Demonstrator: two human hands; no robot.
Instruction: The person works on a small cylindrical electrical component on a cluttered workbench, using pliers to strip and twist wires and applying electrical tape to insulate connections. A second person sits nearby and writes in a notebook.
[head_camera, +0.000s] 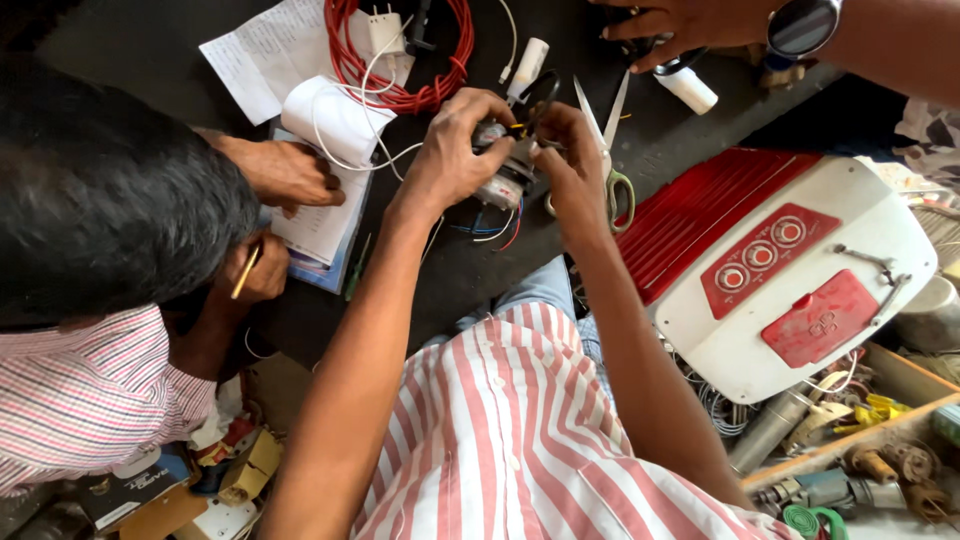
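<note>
Both my hands meet over a small grey electrical part (507, 178) with coloured wires hanging under it, held above the dark table (660, 140). My left hand (455, 150) grips the part from the left. My right hand (570, 165) grips it from the right, fingers pinched at its top beside a black cable loop (540, 92). Open scissors (608, 150) with green handles lie just right of my right hand.
A red wire coil (400, 60), white charger and papers lie at the back. A person at left writes in a notebook (322, 225). Another person's hand (680, 25) with a watch reaches in at top right. A red-and-white appliance cover (790, 270) and a tool tray (860, 450) sit at right.
</note>
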